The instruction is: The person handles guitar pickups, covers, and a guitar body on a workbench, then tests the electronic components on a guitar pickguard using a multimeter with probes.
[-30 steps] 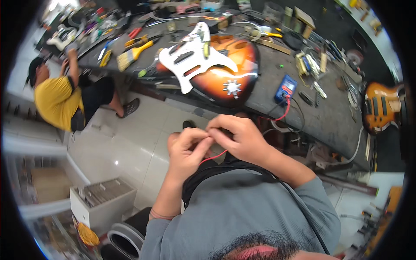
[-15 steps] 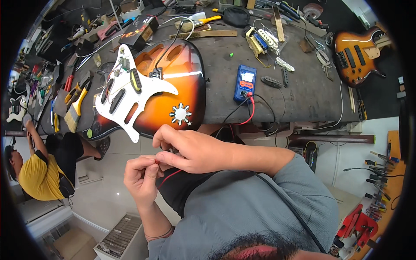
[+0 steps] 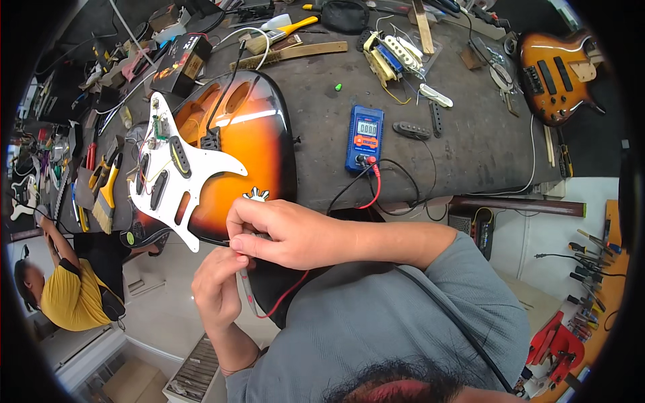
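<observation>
My left hand (image 3: 216, 285) is closed in a pinch, with a slim grey, red-marked test probe (image 3: 247, 290) hanging below its fingers. A red wire (image 3: 290, 290) loops from the probe's lower end across my lap. My right hand (image 3: 279, 232) is just above, its thumb and fingers closed together and touching the left fingertips; what they pinch is hidden. A blue multimeter (image 3: 365, 140) with red and black leads plugged in lies on the bench, its display readable. Beyond my hands rests a sunburst guitar body (image 3: 259, 151), a white pickguard (image 3: 211, 161) with pickups lying over it.
A bass body (image 3: 554, 77) stands far right. Loose pickups (image 3: 396, 57), brushes (image 3: 105, 201) and a dark box (image 3: 181, 64) cover parts of the bench (image 3: 316, 87). Hand tools hang on a board (image 3: 608, 228) at right. Another person in yellow (image 3: 77, 295) sits at left.
The view has shifted, so the bench things sit further left. My left hand has turned and lowered slightly, and the grey probe now shows beneath it.
</observation>
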### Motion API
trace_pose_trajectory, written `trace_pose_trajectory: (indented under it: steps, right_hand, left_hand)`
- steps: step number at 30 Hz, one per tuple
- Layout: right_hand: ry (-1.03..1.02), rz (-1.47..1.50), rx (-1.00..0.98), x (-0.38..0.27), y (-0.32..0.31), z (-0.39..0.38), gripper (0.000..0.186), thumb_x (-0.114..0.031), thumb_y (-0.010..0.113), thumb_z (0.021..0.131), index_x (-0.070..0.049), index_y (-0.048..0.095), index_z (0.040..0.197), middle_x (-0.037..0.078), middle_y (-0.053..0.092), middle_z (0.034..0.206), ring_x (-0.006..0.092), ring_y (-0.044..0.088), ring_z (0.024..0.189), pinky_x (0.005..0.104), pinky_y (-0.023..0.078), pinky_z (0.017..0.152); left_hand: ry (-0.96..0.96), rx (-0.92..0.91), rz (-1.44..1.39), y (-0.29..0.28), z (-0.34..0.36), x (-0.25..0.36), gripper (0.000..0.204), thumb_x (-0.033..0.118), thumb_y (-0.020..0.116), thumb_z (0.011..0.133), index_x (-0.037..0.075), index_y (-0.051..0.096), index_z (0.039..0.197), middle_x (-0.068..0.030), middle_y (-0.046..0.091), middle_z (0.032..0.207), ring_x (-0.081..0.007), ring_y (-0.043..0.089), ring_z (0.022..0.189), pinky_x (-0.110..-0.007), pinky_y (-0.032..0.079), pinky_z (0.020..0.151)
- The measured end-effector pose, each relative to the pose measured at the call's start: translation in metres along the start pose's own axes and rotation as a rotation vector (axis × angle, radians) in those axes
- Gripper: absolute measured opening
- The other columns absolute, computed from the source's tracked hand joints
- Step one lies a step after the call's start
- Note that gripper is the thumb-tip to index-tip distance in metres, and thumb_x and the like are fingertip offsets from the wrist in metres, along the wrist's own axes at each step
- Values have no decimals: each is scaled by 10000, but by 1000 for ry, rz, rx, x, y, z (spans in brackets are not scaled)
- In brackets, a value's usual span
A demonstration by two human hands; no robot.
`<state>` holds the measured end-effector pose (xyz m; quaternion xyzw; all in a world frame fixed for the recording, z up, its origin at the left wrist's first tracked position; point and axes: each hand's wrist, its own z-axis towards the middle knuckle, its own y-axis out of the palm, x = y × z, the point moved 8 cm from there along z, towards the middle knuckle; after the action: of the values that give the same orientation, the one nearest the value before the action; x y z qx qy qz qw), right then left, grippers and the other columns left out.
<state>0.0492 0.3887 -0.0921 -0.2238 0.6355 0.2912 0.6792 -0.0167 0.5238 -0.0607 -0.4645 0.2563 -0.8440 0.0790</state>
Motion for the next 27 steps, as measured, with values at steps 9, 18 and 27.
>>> trace_pose_trajectory:
  steps: [9, 18, 27]
  right_hand:
    - [171, 355, -40, 2, 3, 0, 204, -219, 597, 1127, -23, 547, 1106, 20, 663, 916, 93, 624, 800, 282, 517, 717]
    - [102, 65, 102, -1, -3, 6, 161, -163, 583, 1102, -68, 487, 1190, -5, 534, 980, 56, 500, 882, 243, 451, 772]
    - [-17, 118, -61, -27, 9, 62, 492, 154, 400, 935, 56, 611, 1368, 118, 664, 1287, 148, 645, 1063, 305, 534, 1000]
  left_hand:
    - [354, 115, 534, 11, -3, 23, 443, -5, 785, 893, 86, 627, 1297, -155, 708, 1114, -347, 718, 891, -427, 571, 696]
    - [442, 706, 283, -73, -26, 11, 241, 17, 556, 1033, -36, 549, 1268, -230, 688, 1047, -303, 693, 825, -416, 583, 699]
    - [-160, 941, -406, -142, -49, -139, 224, -5, 675, 994, -101, 674, 1197, -110, 680, 976, -130, 619, 848, -285, 520, 785]
